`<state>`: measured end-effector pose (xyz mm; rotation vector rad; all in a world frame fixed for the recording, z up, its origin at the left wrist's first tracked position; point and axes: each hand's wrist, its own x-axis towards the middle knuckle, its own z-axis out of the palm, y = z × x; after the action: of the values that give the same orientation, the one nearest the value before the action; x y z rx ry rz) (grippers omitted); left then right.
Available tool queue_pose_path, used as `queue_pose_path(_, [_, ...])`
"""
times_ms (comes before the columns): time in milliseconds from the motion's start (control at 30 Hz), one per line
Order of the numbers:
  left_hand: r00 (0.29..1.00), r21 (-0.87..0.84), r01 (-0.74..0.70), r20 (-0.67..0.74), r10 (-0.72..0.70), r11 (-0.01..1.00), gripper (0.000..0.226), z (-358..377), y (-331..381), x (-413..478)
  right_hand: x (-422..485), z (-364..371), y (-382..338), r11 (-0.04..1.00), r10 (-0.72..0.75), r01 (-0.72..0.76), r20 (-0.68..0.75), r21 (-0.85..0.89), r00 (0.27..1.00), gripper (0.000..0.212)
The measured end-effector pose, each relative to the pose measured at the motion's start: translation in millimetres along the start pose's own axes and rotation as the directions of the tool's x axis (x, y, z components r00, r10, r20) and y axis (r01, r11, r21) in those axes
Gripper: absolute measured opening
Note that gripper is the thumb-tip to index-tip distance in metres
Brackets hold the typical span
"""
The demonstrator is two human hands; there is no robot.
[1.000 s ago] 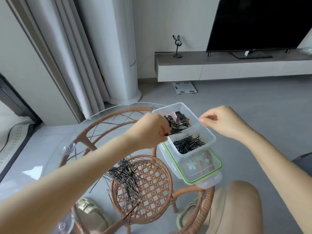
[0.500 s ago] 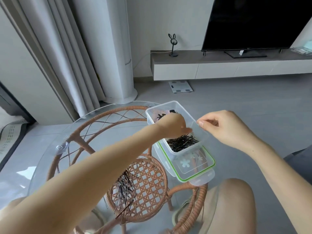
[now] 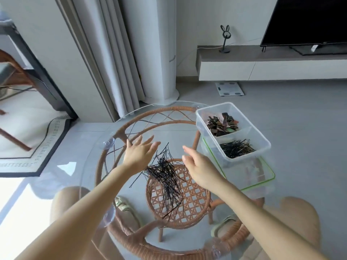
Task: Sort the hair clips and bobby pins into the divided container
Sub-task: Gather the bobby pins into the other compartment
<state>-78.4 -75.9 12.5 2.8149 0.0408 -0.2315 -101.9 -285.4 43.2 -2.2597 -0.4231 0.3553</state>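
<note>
Both hands were empty, fingers spread, left hand and right hand flanking the bobby pins. I'd have scooped inward, then lifted toward the container.

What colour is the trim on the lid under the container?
Bright green trim on the lid, seen in the head view.

television cut off at top and right, lid partly hidden under container

No words or numbers can be read anywhere; the small marks on the floor scale, at about one o'clock, are too blurry.
</note>
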Motion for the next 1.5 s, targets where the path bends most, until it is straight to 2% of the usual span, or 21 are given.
queue_pose_path(133, [0.995,-0.122,-0.071,-0.071,0.063,0.990,0.064,21,7,-25,40,40,4,0.989,0.014,-0.039,-0.174,-0.142,0.985,0.052])
queue_pose_path(233, [0.988,-0.281,-0.119,-0.124,0.086,0.952,0.057,28,15,-40,51,56,2,0.991,-0.033,0.014,-0.139,-0.135,0.990,0.057])
queue_pose_path(300, [0.979,-0.422,-0.136,-0.198,0.056,0.896,0.048,29,22,-52,45,59,0,0.998,-0.061,0.058,-0.070,-0.033,0.996,0.050])
queue_pose_path(367, [0.964,-0.603,-0.109,-0.257,-0.063,0.791,0.040,28,28,-63,31,61,2,0.995,-0.067,0.069,-0.037,0.075,0.997,0.045])
queue_pose_path(433, [0.958,-0.741,-0.068,-0.235,-0.163,0.668,0.042,27,30,-70,14,59,2,0.988,-0.092,0.099,-0.064,0.120,0.994,0.042])
queue_pose_path(533, [0.963,-0.830,-0.051,-0.187,-0.191,0.555,0.046,24,32,-76,-5,50,-1,0.979,-0.093,0.102,-0.059,0.178,0.994,0.038])
queue_pose_path(600, [0.974,-0.845,-0.036,-0.150,-0.172,0.533,0.042,19,33,-78,-12,38,-3,0.959,-0.079,0.060,0.055,0.277,0.995,0.045])
queue_pose_path(633, [0.980,-0.832,-0.031,-0.134,-0.146,0.553,0.036,14,32,-79,-16,31,-3,0.963,-0.088,0.055,0.115,0.263,0.990,0.055])
queue_pose_path(667, [0.986,-0.795,-0.028,-0.121,-0.113,0.605,0.029,9,29,-80,-19,25,-2,0.985,-0.109,0.084,0.161,0.152,0.981,0.070])
queue_pose_path(700, [0.991,-0.711,-0.021,-0.109,-0.081,0.703,0.028,5,24,-80,-23,19,0,0.988,-0.135,0.147,0.202,-0.050,0.970,0.088])
queue_pose_path(767, [0.999,-0.402,-0.005,-0.050,-0.017,0.916,0.059,-4,14,-82,-33,12,7,0.885,-0.175,0.270,0.267,-0.379,0.948,0.116])
queue_pose_path(800, [1.000,-0.245,-0.004,0.004,0.005,0.970,0.075,-9,9,-85,-38,10,11,0.846,-0.165,0.287,0.291,-0.449,0.942,0.123])
queue_pose_path(867, [0.992,-0.049,-0.031,0.118,0.037,0.998,0.094,-15,4,-90,-46,14,17,0.794,-0.120,0.286,0.323,-0.536,0.939,0.127])
queue_pose_path(967, [0.971,0.065,-0.119,0.218,0.103,0.991,0.103,-17,3,-94,-46,27,20,0.737,-0.137,0.275,0.261,-0.618,0.955,0.129])
queue_pose_path(1067, [0.958,0.112,-0.176,0.248,0.144,0.978,0.111,-16,10,-96,-36,36,14,0.769,-0.257,0.279,0.122,-0.574,0.959,0.115])
queue_pose_path(1267, [0.973,0.131,-0.181,0.172,0.157,0.975,0.107,-9,18,-91,-23,51,4,0.887,-0.309,0.280,-0.021,-0.367,0.951,0.051])
queue_pose_path(1500, [0.978,0.075,-0.171,0.131,0.160,0.982,0.087,-11,13,-82,-20,46,-6,0.921,-0.305,0.276,-0.069,-0.273,0.950,0.025])
